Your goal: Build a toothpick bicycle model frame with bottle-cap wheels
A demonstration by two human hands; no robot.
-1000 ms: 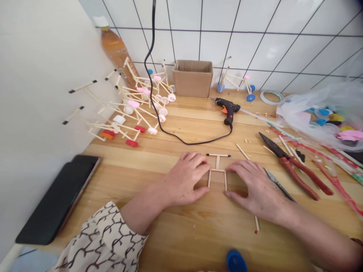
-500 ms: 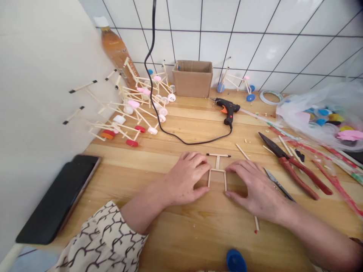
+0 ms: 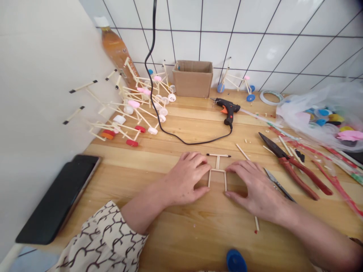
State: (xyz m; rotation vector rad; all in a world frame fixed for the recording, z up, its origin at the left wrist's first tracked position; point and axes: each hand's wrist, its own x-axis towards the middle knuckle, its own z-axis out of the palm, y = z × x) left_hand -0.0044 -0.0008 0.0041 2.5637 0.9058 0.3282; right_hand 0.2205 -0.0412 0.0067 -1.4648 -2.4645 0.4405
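Left hand (image 3: 183, 178) and right hand (image 3: 253, 187) each have a side leg of this little stick frame (image 3: 217, 170) pinched lengthwise on the table (image 3: 195, 234) (black-tipped bar (image 3: 218, 155) at the far end, btw).

You're at a craft corner, a small making spot at a wooden tabletop (image 3: 184, 241) against a white tiled wall (image 3: 221, 19). A glue gun (image 3: 228, 106) at upper centre, red-handled pliers (image 3: 283, 156) at right and a stick frame (image 3: 217, 170) near the middle show you it's a place for handwork, as do the cap-wheeled stick models (image 3: 132, 143) at upper left. The drink bottle (image 3: 115, 47) and phone (image 3: 56, 204) look domestic, but you can't tell whether it's a home or a workshop.
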